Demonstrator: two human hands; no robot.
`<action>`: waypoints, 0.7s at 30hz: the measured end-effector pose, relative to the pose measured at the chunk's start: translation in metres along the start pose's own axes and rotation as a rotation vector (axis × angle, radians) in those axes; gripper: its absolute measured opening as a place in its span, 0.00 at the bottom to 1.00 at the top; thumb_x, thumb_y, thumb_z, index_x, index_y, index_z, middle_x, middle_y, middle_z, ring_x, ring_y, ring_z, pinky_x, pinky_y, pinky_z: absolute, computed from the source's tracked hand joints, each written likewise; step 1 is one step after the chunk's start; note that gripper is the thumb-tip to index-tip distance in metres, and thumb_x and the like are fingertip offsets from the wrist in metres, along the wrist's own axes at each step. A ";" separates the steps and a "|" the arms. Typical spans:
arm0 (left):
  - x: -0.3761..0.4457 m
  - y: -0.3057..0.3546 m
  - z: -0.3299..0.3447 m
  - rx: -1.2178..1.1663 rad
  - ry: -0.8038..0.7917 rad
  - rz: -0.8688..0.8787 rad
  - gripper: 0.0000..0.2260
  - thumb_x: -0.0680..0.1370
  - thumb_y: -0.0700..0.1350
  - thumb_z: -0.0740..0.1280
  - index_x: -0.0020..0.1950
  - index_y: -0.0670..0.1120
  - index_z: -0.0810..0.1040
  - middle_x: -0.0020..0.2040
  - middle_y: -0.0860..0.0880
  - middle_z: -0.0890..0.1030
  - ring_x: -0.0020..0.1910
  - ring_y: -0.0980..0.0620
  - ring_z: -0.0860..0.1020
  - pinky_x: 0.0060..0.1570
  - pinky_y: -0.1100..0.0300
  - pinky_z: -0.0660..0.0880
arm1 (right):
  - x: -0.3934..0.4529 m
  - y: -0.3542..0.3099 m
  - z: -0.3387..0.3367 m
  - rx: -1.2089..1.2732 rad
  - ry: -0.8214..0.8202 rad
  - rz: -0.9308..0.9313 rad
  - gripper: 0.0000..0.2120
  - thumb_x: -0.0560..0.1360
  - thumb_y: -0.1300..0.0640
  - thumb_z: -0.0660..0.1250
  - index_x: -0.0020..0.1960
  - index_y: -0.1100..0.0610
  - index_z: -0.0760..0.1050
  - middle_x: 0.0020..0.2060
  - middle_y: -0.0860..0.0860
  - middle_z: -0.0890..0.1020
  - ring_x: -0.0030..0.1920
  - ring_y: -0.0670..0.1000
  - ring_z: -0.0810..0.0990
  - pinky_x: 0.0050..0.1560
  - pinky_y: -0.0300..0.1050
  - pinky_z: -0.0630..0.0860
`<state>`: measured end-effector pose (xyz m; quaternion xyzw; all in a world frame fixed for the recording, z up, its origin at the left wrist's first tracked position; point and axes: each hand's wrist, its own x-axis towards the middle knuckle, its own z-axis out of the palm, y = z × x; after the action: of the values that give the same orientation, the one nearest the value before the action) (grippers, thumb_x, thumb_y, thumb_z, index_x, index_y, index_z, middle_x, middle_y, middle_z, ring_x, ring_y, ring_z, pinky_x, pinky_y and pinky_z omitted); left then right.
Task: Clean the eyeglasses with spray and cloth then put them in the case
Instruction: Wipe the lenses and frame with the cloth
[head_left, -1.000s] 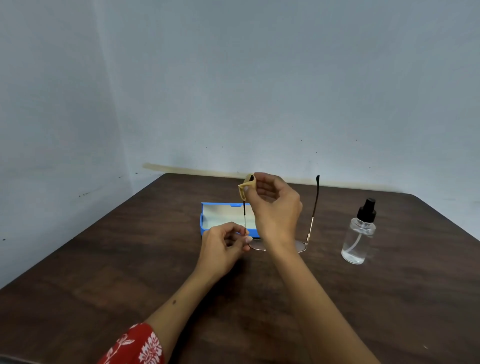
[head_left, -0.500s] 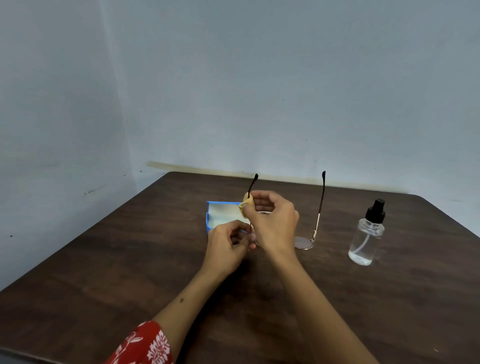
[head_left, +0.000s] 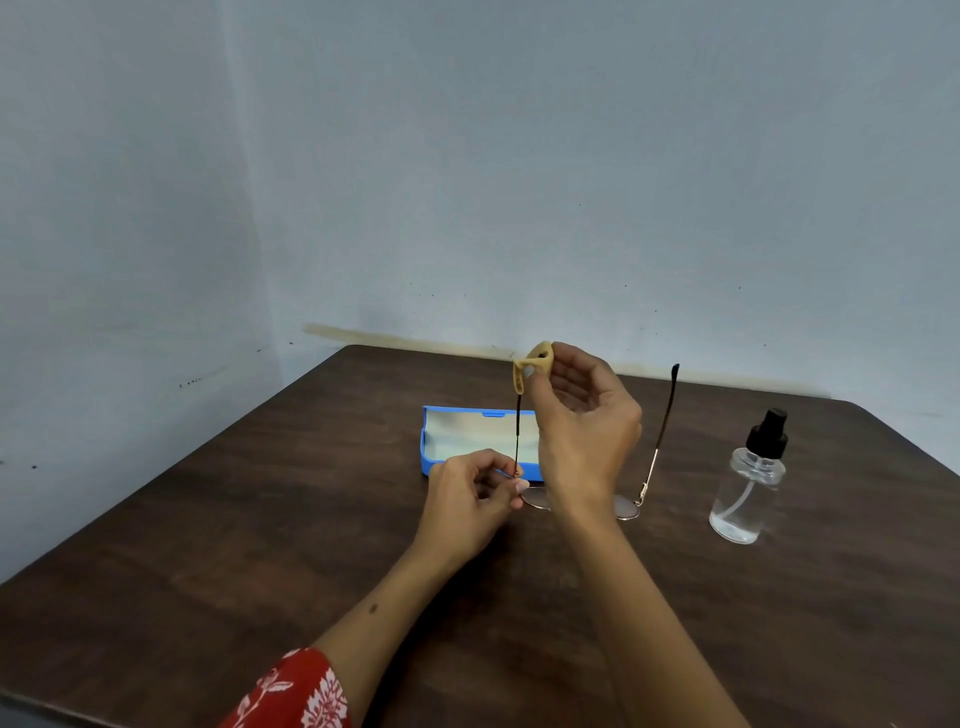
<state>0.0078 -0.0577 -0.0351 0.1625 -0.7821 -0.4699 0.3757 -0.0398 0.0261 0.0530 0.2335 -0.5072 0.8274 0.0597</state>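
We have the eyeglasses (head_left: 641, 486) standing lens-down on the dark wooden table (head_left: 208, 545), both temples pointing up; our left hand (head_left: 470, 496) pinches the frame at the hinge of the left temple, fingers curled tight around it; our right hand (head_left: 582, 431) is up at the tip of that same temple, thumb and fingertips pinching the small yellow cloth (head_left: 530, 371) folded around the temple end; so the glasses sit low between our two grips, the lenses just in front of the blue case (head_left: 431, 439) and partly hidden behind our right wrist.

The case lies open just behind the glasses, a shallow rectangular tray with a pale lining; we see nothing inside it, though our right hand covers its right end.

The frame is thin gold-toned metal with rounded lenses and dark slender temple tips; the cloth looks soft and creased; well to the right of the case stands the spray bottle (head_left: 748, 488), clear plastic, cylindrical, black pump top, a little clear liquid at the bottom.
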 end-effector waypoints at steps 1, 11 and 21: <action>0.000 -0.001 0.000 0.001 0.001 -0.005 0.06 0.72 0.36 0.70 0.38 0.47 0.80 0.27 0.54 0.81 0.31 0.53 0.83 0.42 0.46 0.81 | 0.001 -0.001 -0.001 0.018 0.003 0.003 0.10 0.68 0.67 0.73 0.44 0.55 0.80 0.34 0.47 0.84 0.36 0.44 0.83 0.39 0.33 0.77; -0.002 0.003 0.003 0.016 0.038 -0.061 0.07 0.71 0.35 0.72 0.38 0.46 0.80 0.30 0.49 0.83 0.33 0.53 0.84 0.42 0.50 0.82 | 0.021 -0.024 -0.050 -0.037 0.032 -0.035 0.08 0.67 0.64 0.75 0.40 0.52 0.81 0.31 0.46 0.84 0.34 0.42 0.82 0.38 0.33 0.77; -0.009 0.014 0.016 0.027 0.009 -0.068 0.03 0.70 0.37 0.74 0.40 0.43 0.82 0.34 0.48 0.85 0.36 0.54 0.84 0.47 0.51 0.81 | 0.026 -0.009 -0.144 -0.556 -0.072 0.196 0.07 0.62 0.59 0.77 0.35 0.48 0.82 0.28 0.42 0.83 0.33 0.37 0.81 0.29 0.26 0.72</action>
<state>0.0034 -0.0359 -0.0312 0.1959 -0.7808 -0.4710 0.3608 -0.1067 0.1520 0.0178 0.1874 -0.7362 0.6499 0.0234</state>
